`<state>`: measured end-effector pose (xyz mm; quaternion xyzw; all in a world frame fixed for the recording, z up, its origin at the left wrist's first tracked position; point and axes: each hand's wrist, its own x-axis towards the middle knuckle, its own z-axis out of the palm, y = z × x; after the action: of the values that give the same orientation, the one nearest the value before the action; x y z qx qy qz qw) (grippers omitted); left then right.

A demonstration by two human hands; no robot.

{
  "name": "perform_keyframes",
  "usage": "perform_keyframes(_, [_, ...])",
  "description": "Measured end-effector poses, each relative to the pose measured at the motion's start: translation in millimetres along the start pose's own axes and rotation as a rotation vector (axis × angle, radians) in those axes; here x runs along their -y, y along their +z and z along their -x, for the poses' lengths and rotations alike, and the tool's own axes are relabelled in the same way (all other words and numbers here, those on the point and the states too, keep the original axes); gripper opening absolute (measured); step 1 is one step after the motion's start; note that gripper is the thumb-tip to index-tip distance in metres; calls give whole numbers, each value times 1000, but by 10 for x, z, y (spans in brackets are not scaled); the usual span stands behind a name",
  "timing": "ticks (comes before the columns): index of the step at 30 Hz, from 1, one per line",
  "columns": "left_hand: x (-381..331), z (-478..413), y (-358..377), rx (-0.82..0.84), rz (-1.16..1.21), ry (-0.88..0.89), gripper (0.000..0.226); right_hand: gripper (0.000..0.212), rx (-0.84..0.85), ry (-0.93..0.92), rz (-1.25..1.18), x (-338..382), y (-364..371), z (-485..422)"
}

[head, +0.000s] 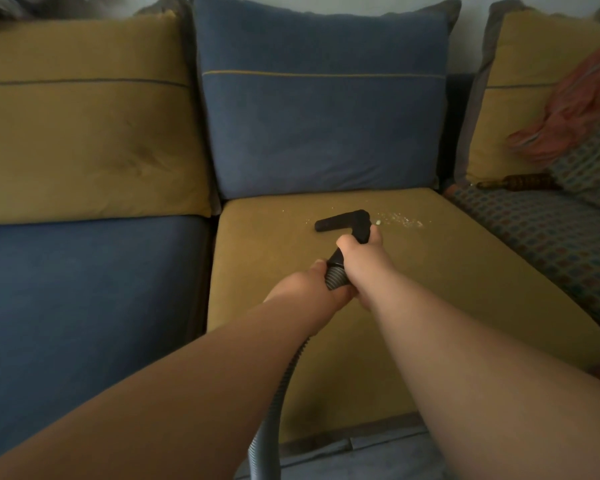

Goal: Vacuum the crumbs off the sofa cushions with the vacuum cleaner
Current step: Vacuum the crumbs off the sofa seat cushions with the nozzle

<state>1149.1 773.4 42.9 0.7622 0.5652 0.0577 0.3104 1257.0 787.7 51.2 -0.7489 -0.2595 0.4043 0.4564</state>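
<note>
Two grips, the person's bare hands, share one tool. Head view. The right grip (357,245) is clamped round the neck directly behind the nozzle (342,221), presumably to steer the head and press it flat. The left grip (309,284), nearer the camera than the nozzle, is wrapped round the ribbed hose (335,277), likely to carry its weight and keep the trailing length from dragging. The nozzle appears to rest on the yellow seat cushion (447,299), its bar pointing leftward. Crumbs (402,220), the task's target, lie on the same cushion just right of the nozzle; a few specks sit left of and beyond the nozzle. Beyond the nozzle stands a blue back cushion (323,133). Judged stage: early, with the main patch not yet swept; a rightward pass seems due.
</note>
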Motion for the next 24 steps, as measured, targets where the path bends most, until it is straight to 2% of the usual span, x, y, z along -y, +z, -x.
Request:
perform_keyframes(8, [115,-102,-116,-11,7,-38,75,71,33,-17,-7,90,195,-84])
perform_keyframes(12, [112,-128,-149,-6,40,-57,69,67,28,-37,31,131,234,-116])
perform_keyframes(24, [-14,50,-135,25,54,-45,71,73,6,-2,78,138,83,41])
